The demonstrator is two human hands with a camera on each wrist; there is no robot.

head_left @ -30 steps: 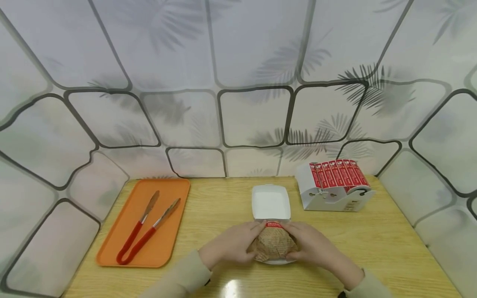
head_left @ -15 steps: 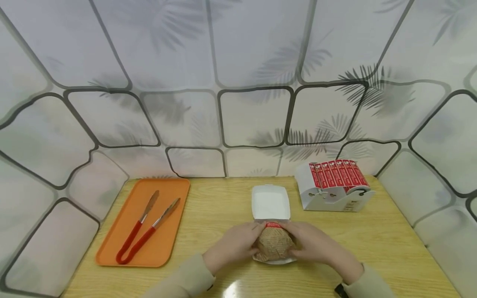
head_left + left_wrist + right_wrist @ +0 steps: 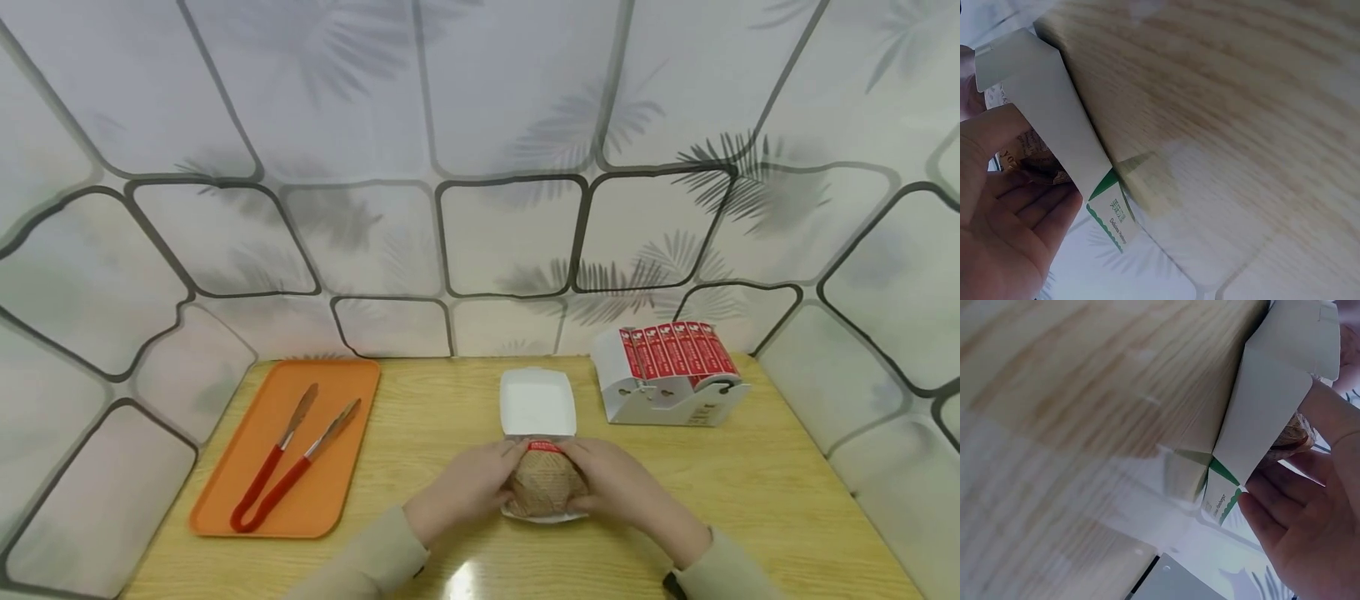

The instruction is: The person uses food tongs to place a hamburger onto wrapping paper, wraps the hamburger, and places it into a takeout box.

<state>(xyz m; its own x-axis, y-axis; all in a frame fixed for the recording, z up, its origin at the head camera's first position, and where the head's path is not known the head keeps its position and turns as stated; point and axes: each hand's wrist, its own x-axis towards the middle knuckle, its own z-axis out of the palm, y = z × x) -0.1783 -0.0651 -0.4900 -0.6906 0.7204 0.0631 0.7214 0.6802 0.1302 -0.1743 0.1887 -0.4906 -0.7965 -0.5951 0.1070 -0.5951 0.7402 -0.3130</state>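
Note:
A burger wrapped in brown printed paper [image 3: 545, 485] with a red label on top sits in the lower half of an open white takeaway box [image 3: 537, 403], whose lid stands up on the far side. From the left, my left hand [image 3: 471, 483] grips the wrapped burger, thumb nearer me and fingers on the far side. My right hand [image 3: 617, 483] holds it the same way from the right. Both wrist views show the box's white side wall [image 3: 1054, 103] with the thumb reaching over its rim. Green-edged printing shows on the box's lid flap [image 3: 1220, 495]. The hands hide much of the wrapper.
To the left lies an orange tray [image 3: 225, 492] bearing red-handled metal tongs [image 3: 279, 477]. At the back right a white holder [image 3: 660, 407] carries a row of red-topped cartons [image 3: 678, 350]. Patterned panels [image 3: 510, 237] enclose the wooden table [image 3: 427, 400] at the back and sides.
Loose wrapper edges that stuck out near the thumbs a second ago are now tucked in between the hands. The box and both hands have shifted slightly left and away from me.

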